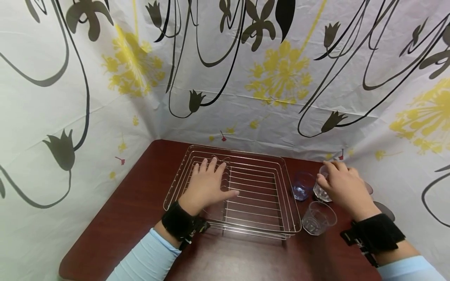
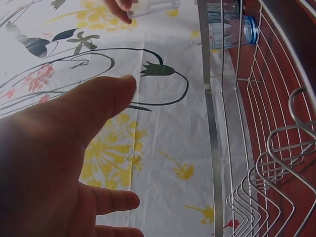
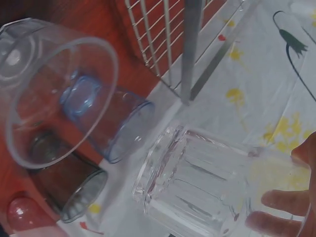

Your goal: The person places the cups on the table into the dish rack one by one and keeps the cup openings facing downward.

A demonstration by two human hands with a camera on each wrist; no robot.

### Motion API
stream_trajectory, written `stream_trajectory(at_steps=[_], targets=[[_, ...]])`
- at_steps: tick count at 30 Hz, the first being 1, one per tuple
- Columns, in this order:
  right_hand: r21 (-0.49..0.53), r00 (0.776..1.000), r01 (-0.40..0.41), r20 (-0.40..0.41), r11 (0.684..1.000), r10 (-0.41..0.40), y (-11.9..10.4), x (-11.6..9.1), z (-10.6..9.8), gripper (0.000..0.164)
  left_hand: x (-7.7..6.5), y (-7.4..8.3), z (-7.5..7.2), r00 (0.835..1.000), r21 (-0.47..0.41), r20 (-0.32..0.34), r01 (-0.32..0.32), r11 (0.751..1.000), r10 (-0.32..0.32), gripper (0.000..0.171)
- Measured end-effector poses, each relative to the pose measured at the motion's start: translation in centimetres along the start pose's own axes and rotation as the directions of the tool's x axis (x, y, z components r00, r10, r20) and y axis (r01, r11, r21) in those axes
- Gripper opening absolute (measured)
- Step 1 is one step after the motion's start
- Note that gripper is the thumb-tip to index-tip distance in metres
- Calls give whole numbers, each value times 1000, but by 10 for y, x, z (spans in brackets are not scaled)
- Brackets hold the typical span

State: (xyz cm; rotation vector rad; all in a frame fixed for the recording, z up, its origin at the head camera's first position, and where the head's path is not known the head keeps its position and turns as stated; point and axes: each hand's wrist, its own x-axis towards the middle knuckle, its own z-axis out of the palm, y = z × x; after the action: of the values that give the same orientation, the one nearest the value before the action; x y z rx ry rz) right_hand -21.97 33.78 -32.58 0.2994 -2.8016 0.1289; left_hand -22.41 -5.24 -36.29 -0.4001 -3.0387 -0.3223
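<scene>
My right hand (image 1: 342,187) pinches a clear drinking glass (image 3: 197,185) near its rim, fingers on one side and thumb on the other. In the right wrist view this glass is tilted, its thick faceted base away from the fingers. Over the left part of a wire dish rack (image 1: 253,230), my left hand (image 1: 205,185) is spread with straight fingers and holds nothing. The left wrist view shows its thumb and fingers beside the rack's wavy wire dividers (image 2: 276,168). A blue glass (image 1: 301,189) and another clear glass (image 1: 316,222) stand between the rack and my right hand.
A dark grey glass (image 3: 66,180) and a reddish glass (image 3: 27,215) are grouped by the other glasses at the right. The rack sits on a dark red-brown table (image 1: 137,199). A flower-patterned white sheet (image 1: 225,78) hangs behind and on both sides.
</scene>
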Motion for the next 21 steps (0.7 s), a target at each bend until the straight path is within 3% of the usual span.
stream_trajectory(at_steps=[21], targets=[[14,993,110,-49,994,-109,-50,17,-2,50,4,7,3,1000,-2,24,8,1000,-8,107]])
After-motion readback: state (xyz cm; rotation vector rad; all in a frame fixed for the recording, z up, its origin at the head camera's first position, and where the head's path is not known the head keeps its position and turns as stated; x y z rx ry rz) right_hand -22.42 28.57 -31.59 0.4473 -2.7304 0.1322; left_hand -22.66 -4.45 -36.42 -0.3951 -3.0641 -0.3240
